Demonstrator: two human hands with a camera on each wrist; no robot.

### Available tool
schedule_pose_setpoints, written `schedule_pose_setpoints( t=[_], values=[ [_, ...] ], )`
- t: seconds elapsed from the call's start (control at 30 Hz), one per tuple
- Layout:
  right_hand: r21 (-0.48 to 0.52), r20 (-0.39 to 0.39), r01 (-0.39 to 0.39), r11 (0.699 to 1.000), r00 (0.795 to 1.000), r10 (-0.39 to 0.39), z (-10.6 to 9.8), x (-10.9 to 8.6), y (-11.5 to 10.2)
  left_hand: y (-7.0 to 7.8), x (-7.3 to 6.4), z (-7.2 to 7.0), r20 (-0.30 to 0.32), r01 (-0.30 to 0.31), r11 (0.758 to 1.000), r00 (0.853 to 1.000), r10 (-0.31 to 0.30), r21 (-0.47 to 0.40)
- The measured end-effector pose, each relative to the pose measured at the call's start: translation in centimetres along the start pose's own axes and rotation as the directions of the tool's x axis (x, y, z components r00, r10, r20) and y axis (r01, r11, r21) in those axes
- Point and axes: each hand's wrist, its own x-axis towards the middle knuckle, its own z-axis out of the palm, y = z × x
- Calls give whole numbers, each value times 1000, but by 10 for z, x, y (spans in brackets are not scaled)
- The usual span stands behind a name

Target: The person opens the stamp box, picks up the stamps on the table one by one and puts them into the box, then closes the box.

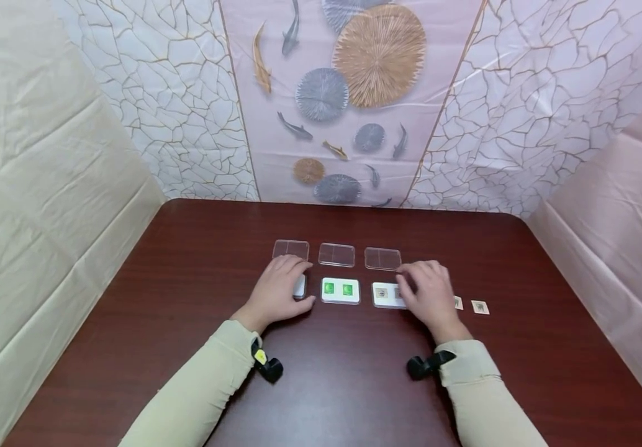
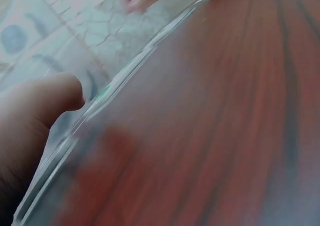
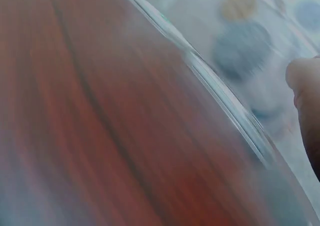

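In the head view my left hand reaches over a white-faced flat case, hiding most of it. Its thumb and fingers are spread apart. To the right lies a second flat case with two green pictures on white. My right hand hovers over the right end of a third case, which shows greyish pictures and is partly covered. Those fingers are loosely bent. In the left wrist view the left thumb appears just above a case's edge. The right wrist view catches the right thumb beside a clear case edge.
Behind the cases stands a row of clear rectangular plastic lids: left, middle and right. Two small square picture pieces lie right of my right hand, one partly hidden, the other fully visible. A patterned cloth hangs behind the dark wooden table.
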Motion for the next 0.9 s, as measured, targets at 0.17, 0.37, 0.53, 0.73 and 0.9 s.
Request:
schedule_pose_setpoints(
  t=[0.17, 0.37, 0.53, 0.73, 0.9],
  values=[
    [-62, 43, -124, 990, 991, 126, -29, -24, 39, -23, -21, -13, -13, 63, 998, 998, -63, -30],
    [-104, 166, -193, 976, 964, 208, -52, -45, 59, -40, -34, -20, 4, 112, 993, 994, -112, -45],
    [-134, 234, -202, 970, 945, 229, -60, -56, 66, -44, -37, -20, 42, 145, 986, 989, -142, -84],
    [-138, 245, -186, 973, 945, 215, -60, -57, 68, -46, -39, -19, 58, 167, 978, 985, -161, -121],
    [-132, 246, -185, 974, 946, 213, -60, -56, 67, -50, -39, -18, 58, 161, 977, 986, -154, -141]
  ],
)
